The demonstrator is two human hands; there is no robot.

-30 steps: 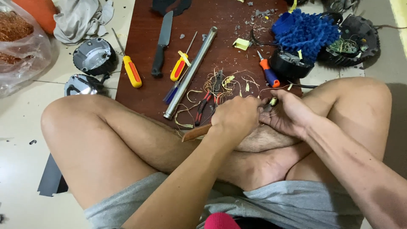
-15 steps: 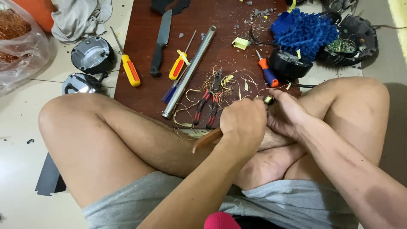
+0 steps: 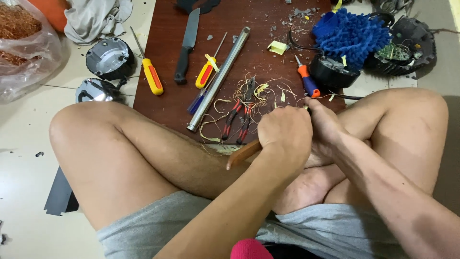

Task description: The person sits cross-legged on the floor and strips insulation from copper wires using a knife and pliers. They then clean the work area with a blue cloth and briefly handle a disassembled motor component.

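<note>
I sit cross-legged at a dark red-brown board (image 3: pixel 163 103). My left hand (image 3: pixel 283 133) is closed around a tool with a brown wooden handle (image 3: pixel 243 154) that sticks out below the fist toward my left knee. My right hand (image 3: pixel 325 128) presses against the left one from the right and pinches a small dark piece between the fingers; the piece is mostly hidden. Just beyond both hands lie red-handled pliers (image 3: pixel 238 116) among a tangle of thin yellow wire scraps (image 3: pixel 261 91).
On the board lie a steel tube (image 3: pixel 218 79), a black knife (image 3: pixel 187 45), two yellow-and-red screwdrivers (image 3: pixel 152 76) (image 3: pixel 206 72) and an orange-handled screwdriver (image 3: pixel 306 80). A blue mop head (image 3: pixel 351 33) rests on black motor housings (image 3: pixel 400 48). Round motor parts (image 3: pixel 109 57), cloth and a bag of copper wire (image 3: pixel 21 41) sit left.
Both hands have stayed pressed together above my crossed shins; the left fist has turned a little, and the wooden handle now points further down and left.
</note>
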